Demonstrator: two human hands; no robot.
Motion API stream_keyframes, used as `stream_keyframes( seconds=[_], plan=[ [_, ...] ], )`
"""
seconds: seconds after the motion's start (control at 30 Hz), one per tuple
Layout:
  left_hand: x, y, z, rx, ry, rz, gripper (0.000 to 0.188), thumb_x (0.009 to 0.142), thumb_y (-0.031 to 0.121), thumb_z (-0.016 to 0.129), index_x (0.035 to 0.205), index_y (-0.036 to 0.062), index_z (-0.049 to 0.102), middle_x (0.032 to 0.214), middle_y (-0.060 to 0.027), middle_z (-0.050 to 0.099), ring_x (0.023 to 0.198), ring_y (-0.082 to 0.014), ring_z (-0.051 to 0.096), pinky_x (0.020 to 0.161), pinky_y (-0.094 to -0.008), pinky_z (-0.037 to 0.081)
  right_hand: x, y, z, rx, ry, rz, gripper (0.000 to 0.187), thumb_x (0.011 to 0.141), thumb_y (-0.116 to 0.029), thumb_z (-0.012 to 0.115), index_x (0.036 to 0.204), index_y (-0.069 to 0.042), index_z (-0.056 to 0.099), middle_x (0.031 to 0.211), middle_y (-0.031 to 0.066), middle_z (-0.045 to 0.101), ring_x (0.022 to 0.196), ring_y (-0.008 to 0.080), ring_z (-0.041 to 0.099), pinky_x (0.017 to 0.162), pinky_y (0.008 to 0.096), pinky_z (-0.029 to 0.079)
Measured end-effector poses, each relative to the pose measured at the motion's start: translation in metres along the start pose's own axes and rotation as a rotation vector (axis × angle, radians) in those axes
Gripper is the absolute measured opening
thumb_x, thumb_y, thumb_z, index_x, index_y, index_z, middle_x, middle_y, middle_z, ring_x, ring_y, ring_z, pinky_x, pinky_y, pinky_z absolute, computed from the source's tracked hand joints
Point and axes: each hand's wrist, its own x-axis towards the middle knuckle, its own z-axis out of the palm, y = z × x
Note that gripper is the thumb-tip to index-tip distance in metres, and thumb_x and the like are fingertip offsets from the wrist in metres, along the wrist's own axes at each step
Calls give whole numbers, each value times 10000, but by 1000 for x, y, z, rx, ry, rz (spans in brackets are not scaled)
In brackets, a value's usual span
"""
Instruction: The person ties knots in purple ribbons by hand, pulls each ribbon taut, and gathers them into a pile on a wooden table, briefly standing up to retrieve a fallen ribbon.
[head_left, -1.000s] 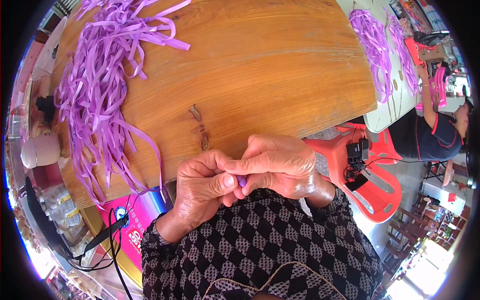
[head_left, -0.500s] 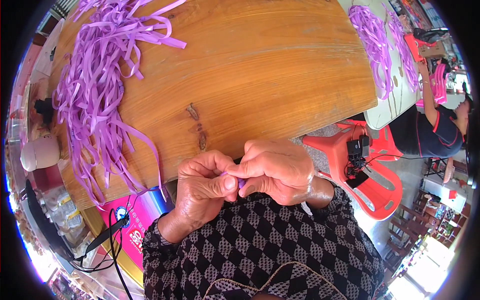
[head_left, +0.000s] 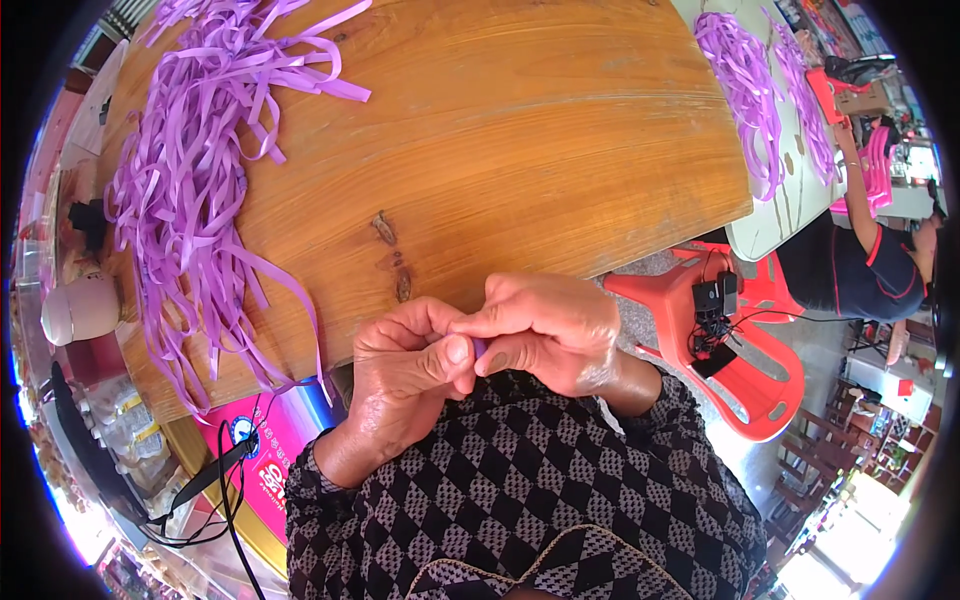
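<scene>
My left hand (head_left: 408, 365) and my right hand (head_left: 550, 335) meet at the near edge of the wooden table, in front of my patterned top. Both are closed in a pinch on a small piece of purple ribbon (head_left: 479, 347). Only a sliver of it shows between the fingertips; the rest is hidden by my fingers. On the table's left side lies a large tangled heap of purple ribbons (head_left: 195, 170), with loose strands trailing down over the near edge.
More purple ribbons (head_left: 748, 95) lie on a pale table (head_left: 765, 225) at the right. A red plastic chair (head_left: 770, 385) holds black devices with cables (head_left: 714, 310). Beyond it a person in dark clothes (head_left: 850, 265) reaches forward. Black cables (head_left: 228, 480) hang at the lower left.
My right hand has shifted slightly left and up, its fingers changing their pinch. Less of the purple ribbon shows now. The person at the right has turned or leaned a little.
</scene>
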Motion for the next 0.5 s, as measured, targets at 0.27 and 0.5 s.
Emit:
stream_keyframes(
  seconds=[0.27,0.5],
  plan=[
    [-6,7,1,235,33,-9,286,735,206,693,776,-39,551,607,-98,567,468,-127,497,428,-211,362,-7,-14,-28,322,68,451,299,690,-104,701,932,50,618,680,81,580,615,129,559,519,228,428],
    [-7,19,-2,285,-191,17,267,750,221,637,730,-35,564,543,-101,549,391,-92,407,352,-218,270,-27,-41,-85,270,174,555,317,691,-131,713,911,75,614,723,96,601,629,135,568,561,228,451]
  ],
)
